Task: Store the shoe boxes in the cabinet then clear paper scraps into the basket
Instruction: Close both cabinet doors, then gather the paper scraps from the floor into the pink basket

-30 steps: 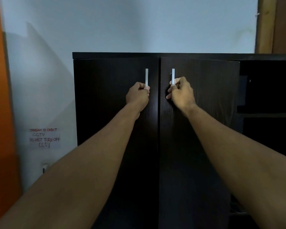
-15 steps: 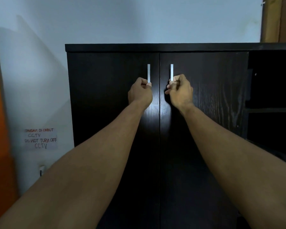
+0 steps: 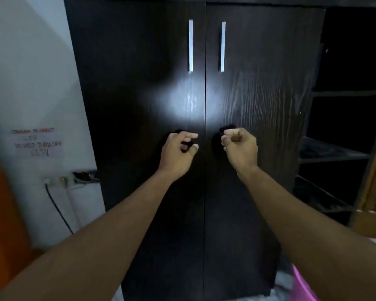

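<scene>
The dark wooden cabinet (image 3: 139, 83) fills the view, and both of its doors are closed. Two vertical silver handles, the left handle (image 3: 190, 45) and the right handle (image 3: 223, 46), sit near the top on either side of the centre seam. My left hand (image 3: 178, 153) hovers well below its handle with fingers loosely curved and thumb apart, holding nothing. On the other side of the seam, at the same height, my right hand (image 3: 241, 148) has its fingers curled in and holds nothing. No shoe boxes or paper scraps are in view.
Open dark shelves (image 3: 339, 153) adjoin the cabinet on the right. The rim of a pink basket (image 3: 302, 285) shows at the bottom right. A white wall with a handwritten notice (image 3: 37, 142), a socket and a black cable (image 3: 57, 209) lies to the left.
Both hands have let go of the door handles and dropped lower in front of the closed doors. The view has tilted down and moved closer.
</scene>
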Action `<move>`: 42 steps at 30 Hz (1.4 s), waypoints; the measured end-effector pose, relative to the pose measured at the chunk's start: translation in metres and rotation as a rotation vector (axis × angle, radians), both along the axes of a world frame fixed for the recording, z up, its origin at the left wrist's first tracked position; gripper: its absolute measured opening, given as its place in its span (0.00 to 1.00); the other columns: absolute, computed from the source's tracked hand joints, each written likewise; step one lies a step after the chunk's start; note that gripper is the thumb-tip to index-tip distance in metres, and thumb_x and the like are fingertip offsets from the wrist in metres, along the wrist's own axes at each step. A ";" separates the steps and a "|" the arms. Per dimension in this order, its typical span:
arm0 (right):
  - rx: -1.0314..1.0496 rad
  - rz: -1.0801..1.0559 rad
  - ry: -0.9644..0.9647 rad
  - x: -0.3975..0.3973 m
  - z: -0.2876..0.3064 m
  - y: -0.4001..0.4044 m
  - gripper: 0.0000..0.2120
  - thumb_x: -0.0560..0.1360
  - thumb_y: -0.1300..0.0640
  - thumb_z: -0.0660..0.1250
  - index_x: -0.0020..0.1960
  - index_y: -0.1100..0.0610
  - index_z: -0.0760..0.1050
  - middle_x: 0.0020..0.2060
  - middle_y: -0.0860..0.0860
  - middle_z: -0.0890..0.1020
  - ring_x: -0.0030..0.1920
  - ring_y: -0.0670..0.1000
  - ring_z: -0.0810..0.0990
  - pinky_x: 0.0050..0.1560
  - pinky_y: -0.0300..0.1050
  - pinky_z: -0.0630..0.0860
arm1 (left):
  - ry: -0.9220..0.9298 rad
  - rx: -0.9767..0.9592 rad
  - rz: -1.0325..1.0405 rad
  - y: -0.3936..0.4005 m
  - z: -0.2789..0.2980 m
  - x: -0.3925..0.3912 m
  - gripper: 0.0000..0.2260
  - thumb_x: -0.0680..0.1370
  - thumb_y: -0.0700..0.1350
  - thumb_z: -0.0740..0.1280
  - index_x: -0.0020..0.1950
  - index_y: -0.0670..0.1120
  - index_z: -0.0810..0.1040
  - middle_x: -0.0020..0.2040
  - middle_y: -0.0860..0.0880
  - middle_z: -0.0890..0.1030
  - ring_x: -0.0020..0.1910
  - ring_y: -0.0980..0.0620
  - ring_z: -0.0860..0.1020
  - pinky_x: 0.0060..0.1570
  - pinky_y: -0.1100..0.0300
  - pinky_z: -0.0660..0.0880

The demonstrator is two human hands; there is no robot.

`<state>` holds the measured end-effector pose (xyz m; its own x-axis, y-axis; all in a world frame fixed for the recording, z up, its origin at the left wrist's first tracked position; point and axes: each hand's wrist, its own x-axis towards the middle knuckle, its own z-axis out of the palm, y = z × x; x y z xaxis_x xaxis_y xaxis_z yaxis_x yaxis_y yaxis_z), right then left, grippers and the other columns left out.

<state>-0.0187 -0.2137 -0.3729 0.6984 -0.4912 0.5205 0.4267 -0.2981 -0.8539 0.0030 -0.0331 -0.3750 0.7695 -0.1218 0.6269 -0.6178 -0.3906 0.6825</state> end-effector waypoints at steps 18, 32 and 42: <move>-0.672 0.258 0.806 -0.125 -0.397 -0.003 0.09 0.76 0.63 0.73 0.55 0.55 0.82 0.50 0.52 0.85 0.47 0.52 0.84 0.54 0.45 0.81 | 0.699 0.265 0.026 0.080 -0.446 -0.107 0.09 0.77 0.40 0.72 0.55 0.50 0.85 0.52 0.50 0.77 0.48 0.51 0.81 0.46 0.75 0.72; -0.649 0.177 1.189 -0.184 -0.558 -0.087 0.50 0.64 0.30 0.75 0.78 0.49 0.62 0.71 0.59 0.71 0.70 0.58 0.71 0.69 0.55 0.72 | 0.812 0.639 0.430 0.113 -0.613 -0.166 0.38 0.71 0.70 0.70 0.77 0.56 0.68 0.79 0.41 0.62 0.78 0.35 0.59 0.73 0.37 0.62; -0.731 0.301 1.179 -0.144 -0.650 -0.120 0.67 0.52 0.17 0.72 0.82 0.32 0.43 0.85 0.54 0.51 0.84 0.56 0.46 0.81 0.65 0.54 | 0.790 0.752 0.109 0.121 -0.682 -0.156 0.52 0.59 0.84 0.62 0.79 0.73 0.45 0.84 0.54 0.36 0.82 0.42 0.33 0.77 0.31 0.38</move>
